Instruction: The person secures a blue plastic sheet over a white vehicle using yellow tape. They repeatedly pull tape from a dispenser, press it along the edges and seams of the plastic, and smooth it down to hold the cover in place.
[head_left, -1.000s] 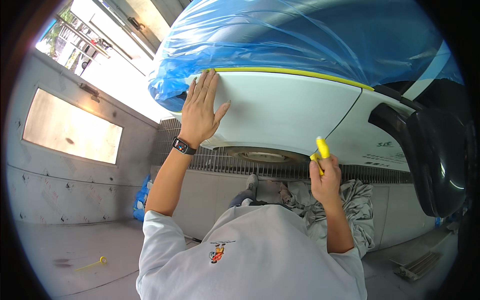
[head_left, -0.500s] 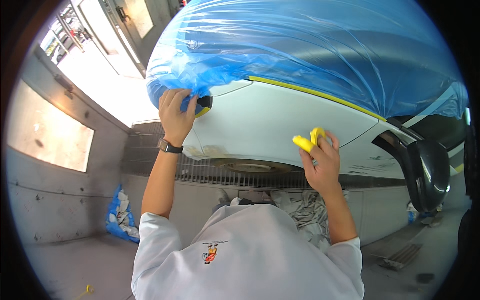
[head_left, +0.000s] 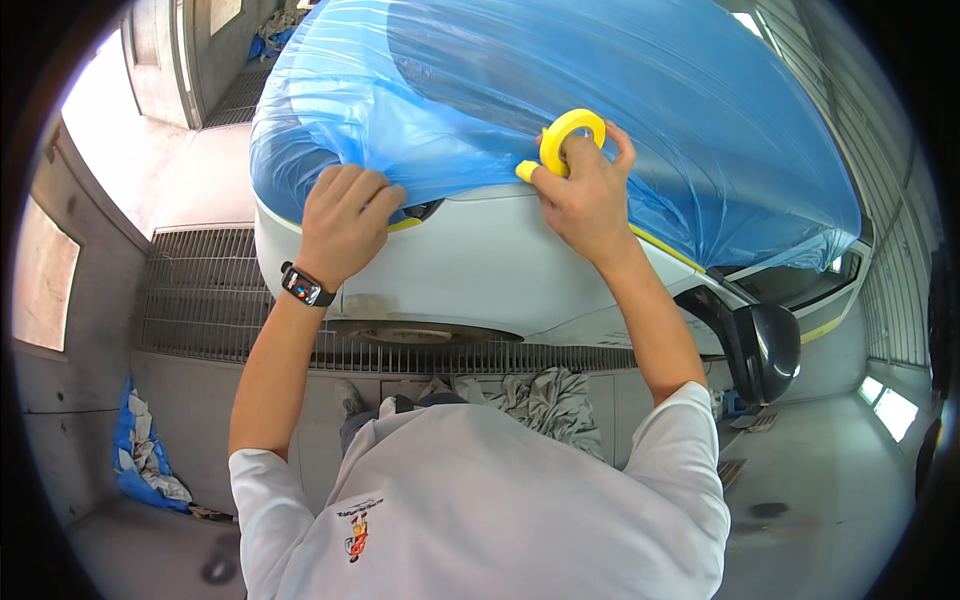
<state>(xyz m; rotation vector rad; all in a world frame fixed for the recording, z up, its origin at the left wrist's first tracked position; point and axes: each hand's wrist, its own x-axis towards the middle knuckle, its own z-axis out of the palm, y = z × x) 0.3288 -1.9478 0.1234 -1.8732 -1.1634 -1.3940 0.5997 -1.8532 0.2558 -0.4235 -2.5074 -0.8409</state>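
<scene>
Blue masking film point(head_left: 480, 100) covers the upper part of a white car body point(head_left: 440, 260). My left hand point(head_left: 345, 220) is closed on the lower edge of the film, its fingertips partly hidden. Just right of it, a dark corner with a strip of yellow tape point(head_left: 405, 224) shows below the film. In my right hand point(head_left: 590, 200) is a roll of yellow masking tape point(head_left: 573, 128), with a finger through its core. A small yellow tape end point(head_left: 526, 171) sticks out at that hand's thumb, close to the film's edge.
A black side mirror point(head_left: 765, 350) juts out from the car at the right. Below the body a wheel point(head_left: 410, 333) shows over a floor grate point(head_left: 200, 295). Grey crumpled cloth or sheeting point(head_left: 550, 410) lies near my feet, and a blue-and-white bundle point(head_left: 148, 445) lies far left.
My right hand has moved up from the white panel to the film's edge, carrying the tape roll. The left hand stays at the film. The view has shifted over the car.
</scene>
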